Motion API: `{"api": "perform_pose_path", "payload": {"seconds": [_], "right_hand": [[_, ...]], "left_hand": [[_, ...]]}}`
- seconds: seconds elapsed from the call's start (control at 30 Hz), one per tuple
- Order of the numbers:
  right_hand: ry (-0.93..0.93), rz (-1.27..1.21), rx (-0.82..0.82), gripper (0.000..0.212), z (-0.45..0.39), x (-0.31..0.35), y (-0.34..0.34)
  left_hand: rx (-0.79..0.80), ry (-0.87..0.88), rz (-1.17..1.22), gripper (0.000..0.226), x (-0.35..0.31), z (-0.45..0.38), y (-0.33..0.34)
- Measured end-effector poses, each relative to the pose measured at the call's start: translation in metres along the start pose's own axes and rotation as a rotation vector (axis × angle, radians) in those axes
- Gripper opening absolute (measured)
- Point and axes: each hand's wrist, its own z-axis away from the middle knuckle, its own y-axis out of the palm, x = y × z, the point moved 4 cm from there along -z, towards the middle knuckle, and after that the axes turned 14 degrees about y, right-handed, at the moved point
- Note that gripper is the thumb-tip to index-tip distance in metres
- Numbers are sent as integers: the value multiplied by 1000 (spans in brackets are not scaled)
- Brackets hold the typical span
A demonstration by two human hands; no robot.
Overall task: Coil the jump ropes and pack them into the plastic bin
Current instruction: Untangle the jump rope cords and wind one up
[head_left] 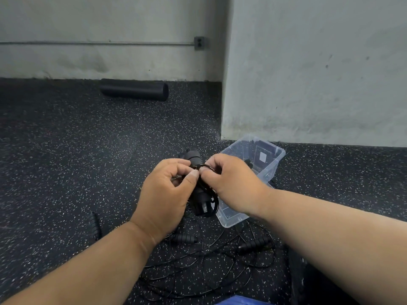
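A dark speckled rubber floor [66,172] fills most of the view, meeting a pale grey wall [308,73] at the far side. A black foam roller [134,90] lies on the floor against the far wall, to the left.

My two bare forearms reach in from the near edge toward the middle. Just right of my hands sits the clear plastic bin [274,159], tilted at an angle to me, with something small and dark inside that I cannot make out.

On the floor near me, below my hands, loose black jump ropes [209,271] lie in a tangle of thin cord, with ridged black handles [184,238] scattered among them.

Between my hands I hold a coiled jump rope [203,194], its two black handles bundled together and its cord looped around them, raised above the floor beside the bin's left edge. My left hand [167,194] curls around the bundle, thumb and fingers pinching the cord at the top. My right hand [231,183] pinches the same cord loop from the right, fingertips touching those of my left.
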Motion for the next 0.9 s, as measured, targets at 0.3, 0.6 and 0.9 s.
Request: {"api": "perform_pose_path", "payload": {"seconds": [0.3, 0.6, 0.9], "right_hand": [[406, -419, 433, 15, 0, -6, 3], [413, -511, 578, 18, -2, -10, 2], [319, -345, 346, 21, -2, -11, 3]], "left_hand": [[-38, -33, 69, 13, 7, 6, 5], [-71, 72, -27, 10, -5, 3, 4], [-10, -4, -41, 17, -5, 5, 5]]}}
